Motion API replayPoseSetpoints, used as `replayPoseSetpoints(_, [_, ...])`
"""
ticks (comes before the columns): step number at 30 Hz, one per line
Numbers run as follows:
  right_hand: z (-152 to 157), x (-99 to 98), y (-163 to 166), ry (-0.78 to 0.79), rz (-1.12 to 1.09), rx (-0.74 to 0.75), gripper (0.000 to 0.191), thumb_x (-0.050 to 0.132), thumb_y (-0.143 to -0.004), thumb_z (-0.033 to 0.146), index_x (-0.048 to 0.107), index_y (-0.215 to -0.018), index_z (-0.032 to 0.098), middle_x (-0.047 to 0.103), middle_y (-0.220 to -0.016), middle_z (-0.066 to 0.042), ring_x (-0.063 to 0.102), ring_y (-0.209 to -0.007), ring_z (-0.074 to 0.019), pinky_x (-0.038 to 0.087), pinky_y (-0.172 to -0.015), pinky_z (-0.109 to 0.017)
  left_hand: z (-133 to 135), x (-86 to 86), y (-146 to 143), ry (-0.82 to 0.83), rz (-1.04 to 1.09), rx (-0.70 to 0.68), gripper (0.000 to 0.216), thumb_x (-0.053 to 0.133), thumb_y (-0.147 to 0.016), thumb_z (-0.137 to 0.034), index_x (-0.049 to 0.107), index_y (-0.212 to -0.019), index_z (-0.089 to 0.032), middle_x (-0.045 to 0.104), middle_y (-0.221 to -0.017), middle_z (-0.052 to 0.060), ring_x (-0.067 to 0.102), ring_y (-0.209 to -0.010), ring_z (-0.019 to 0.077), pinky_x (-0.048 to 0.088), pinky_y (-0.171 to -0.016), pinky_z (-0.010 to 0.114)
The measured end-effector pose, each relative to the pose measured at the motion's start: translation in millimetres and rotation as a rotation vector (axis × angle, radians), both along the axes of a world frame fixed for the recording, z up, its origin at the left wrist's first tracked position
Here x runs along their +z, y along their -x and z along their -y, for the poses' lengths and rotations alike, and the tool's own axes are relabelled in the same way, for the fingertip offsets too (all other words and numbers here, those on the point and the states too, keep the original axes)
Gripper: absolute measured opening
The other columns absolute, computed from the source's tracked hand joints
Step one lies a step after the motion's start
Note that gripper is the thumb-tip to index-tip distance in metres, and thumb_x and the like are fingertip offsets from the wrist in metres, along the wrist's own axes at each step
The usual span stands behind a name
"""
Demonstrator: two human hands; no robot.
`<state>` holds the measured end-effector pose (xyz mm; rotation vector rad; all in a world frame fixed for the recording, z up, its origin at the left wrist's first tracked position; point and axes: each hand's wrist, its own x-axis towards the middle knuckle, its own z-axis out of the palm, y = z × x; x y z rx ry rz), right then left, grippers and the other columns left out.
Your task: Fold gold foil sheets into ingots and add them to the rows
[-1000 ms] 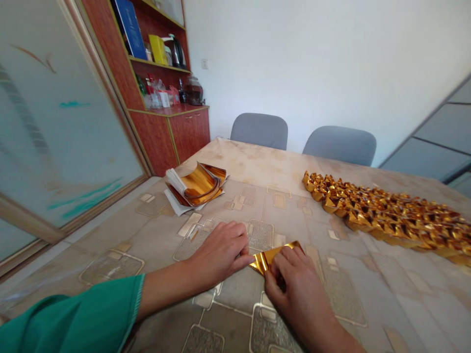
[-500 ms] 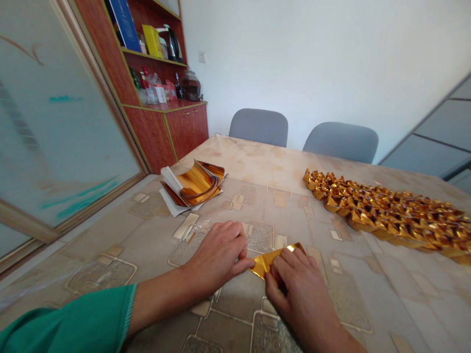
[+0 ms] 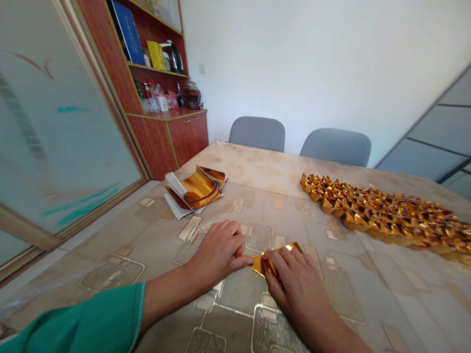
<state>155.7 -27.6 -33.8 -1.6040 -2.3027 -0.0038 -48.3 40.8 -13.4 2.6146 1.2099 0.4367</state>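
Note:
A partly folded sheet of gold foil paper [image 3: 258, 265] lies on the table in front of me. My left hand [image 3: 223, 250] has its fingers curled, and its thumb meets the paper's left tip. Over the middle and right of the sheet bends my right hand [image 3: 294, 274], its fingers pressing on the foil and hiding much of it. A shiny far corner sticks out beyond the right fingers. The underside of the paper is out of sight.
A curled stack of gold foil sheets [image 3: 198, 189] lies at the back left of the table [image 3: 235, 314]. Rows of folded gold paper pieces [image 3: 386, 215] stretch along the right. Two grey chairs [image 3: 256, 133] stand behind the table, and a red-brown cabinet [image 3: 154, 139] is at the left.
My right hand has shifted slightly left over the foil paper, covering more of its middle. My left hand stays at the left tip. The camera view has tilted up a little.

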Motion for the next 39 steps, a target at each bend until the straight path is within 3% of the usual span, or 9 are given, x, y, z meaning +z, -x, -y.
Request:
replayPoseSetpoints(8, [7, 2.2, -7, 0.093, -0.151, 0.004, 0.029, 0.066, -0.087, 0.014, 0.063, -0.113, 0.026, 0.067, -0.103, -0.006, 0.061, -0.095, -0.0267, 0.046, -0.081, -0.041, 2, -1.2, 1, -0.100, 0.020, -0.019, 0.026, 0.078, -0.079, -0.037, 0.060, -0.077, -0.018, 0.058, -0.089, 0.002, 0.051, -0.087, 0.0211, 0.036, -0.074, 0.033])
replayPoseSetpoints(12, [5, 3.3, -7, 0.048, -0.150, 0.016, 0.031, 0.067, -0.084, 0.012, 0.064, -0.112, 0.026, 0.068, -0.101, -0.005, 0.062, -0.093, -0.0253, 0.045, -0.080, -0.039, 13, -0.7, -4, -0.372, -0.014, -0.261, 0.011, 0.058, -0.095, -0.027, 0.063, -0.089, -0.019, 0.061, -0.092, 0.003, 0.051, -0.087, 0.0192, 0.038, -0.079, 0.034])
replayPoseSetpoints(15, [3, 6.3, -6, 0.030, -0.142, 0.033, 0.028, 0.066, -0.085, 0.013, 0.065, -0.110, 0.024, 0.068, -0.099, -0.005, 0.062, -0.093, -0.0244, 0.044, -0.080, -0.037, 21, -0.8, -7, -0.469, -0.074, -0.437, 0.021, 0.045, -0.101, -0.021, 0.064, -0.093, -0.018, 0.061, -0.083, 0.002, 0.051, -0.077, 0.0170, 0.040, -0.073, 0.033])
replayPoseSetpoints(24, [6, 20.8, -7, 0.082, -0.102, 0.067, 0.008, 0.066, -0.087, 0.022, 0.066, -0.096, 0.022, 0.065, -0.093, -0.003, 0.057, -0.089, -0.0241, 0.040, -0.076, -0.036, 17, -3.1, -8, -0.530, -0.119, -0.444, 0.020, 0.048, -0.098, -0.017, 0.065, -0.088, -0.016, 0.062, -0.075, 0.003, 0.054, -0.068, 0.0180, 0.040, -0.060, 0.031])
replayPoseSetpoints(28, [7, 20.8, -5, 0.035, -0.053, 0.088, 0.016, 0.071, -0.081, 0.024, 0.066, -0.096, 0.023, 0.064, -0.093, -0.003, 0.057, -0.091, -0.0249, 0.041, -0.080, -0.037, 16, -5.6, -13, -0.519, -0.086, -0.378, 0.021, 0.049, -0.095, -0.015, 0.063, -0.080, -0.016, 0.062, -0.073, 0.002, 0.054, -0.065, 0.0176, 0.040, -0.059, 0.030])
replayPoseSetpoints(32, [2, 21.9, -5, -0.094, 0.031, 0.110, 0.011, 0.060, -0.090, 0.012, 0.066, -0.087, 0.021, 0.064, -0.084, -0.003, 0.056, -0.081, -0.0220, 0.040, -0.074, -0.034, 14, 1.3, -18, -0.438, 0.032, -0.268, 0.023, 0.048, -0.092, -0.013, 0.063, -0.075, -0.017, 0.062, -0.073, 0.003, 0.054, -0.069, 0.0184, 0.042, -0.063, 0.030])
replayPoseSetpoints(35, [1, 26.7, -8, -0.131, -0.057, 0.107, 0.016, 0.056, -0.094, 0.014, 0.066, -0.082, 0.020, 0.064, -0.080, -0.003, 0.055, -0.078, -0.0211, 0.038, -0.070, -0.032, 13, 8.3, -19, -0.345, 0.157, -0.242, 0.015, 0.055, -0.092, -0.022, 0.066, -0.084, -0.016, 0.065, -0.079, 0.005, 0.056, -0.076, 0.0197, 0.044, -0.068, 0.031])
replayPoseSetpoints(39, [4, 34.6, -10, -0.106, -0.243, 0.151, 0.018, 0.053, -0.095, 0.016, 0.066, -0.083, 0.020, 0.063, -0.078, -0.002, 0.056, -0.078, -0.0189, 0.039, -0.070, -0.031, 8, 9.4, -19, -0.211, 0.320, -0.328, 0.026, 0.051, -0.098, -0.030, 0.071, -0.085, -0.017, 0.068, -0.076, 0.004, 0.058, -0.074, 0.0172, 0.044, -0.067, 0.028])
